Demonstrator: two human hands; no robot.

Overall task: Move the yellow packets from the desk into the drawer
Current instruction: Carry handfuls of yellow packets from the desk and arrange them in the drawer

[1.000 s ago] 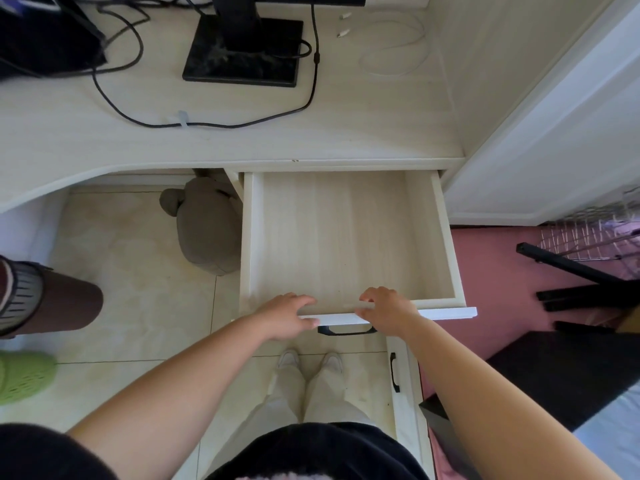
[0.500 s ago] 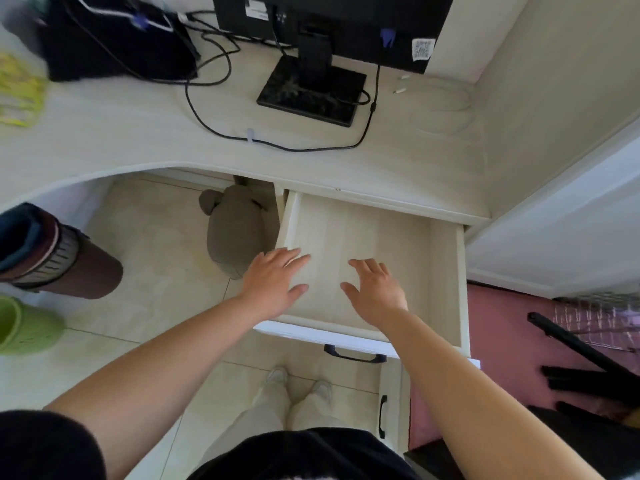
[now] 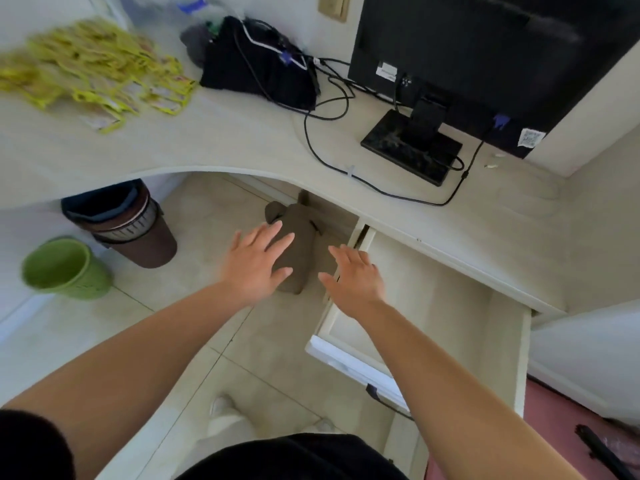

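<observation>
A blurred heap of yellow packets (image 3: 93, 74) lies on the far left of the pale desk (image 3: 242, 143). The wooden drawer (image 3: 446, 306) stands pulled out at the right, with nothing inside it. My left hand (image 3: 256, 265) hovers in the air with fingers spread, left of the drawer and over the floor. My right hand (image 3: 353, 277) hovers beside it over the drawer's left wall, fingers straight. Both hands hold nothing.
A black monitor (image 3: 485, 60) on its stand, a black bag (image 3: 259, 67) and trailing cables sit on the desk. Under the desk are a brown bin (image 3: 128, 226), a green bin (image 3: 65, 268) and a brown soft thing (image 3: 301, 237).
Both hands let go of the drawer's front edge and moved up and left, fingers spread. The view swung left, so the yellow packets came into sight.
</observation>
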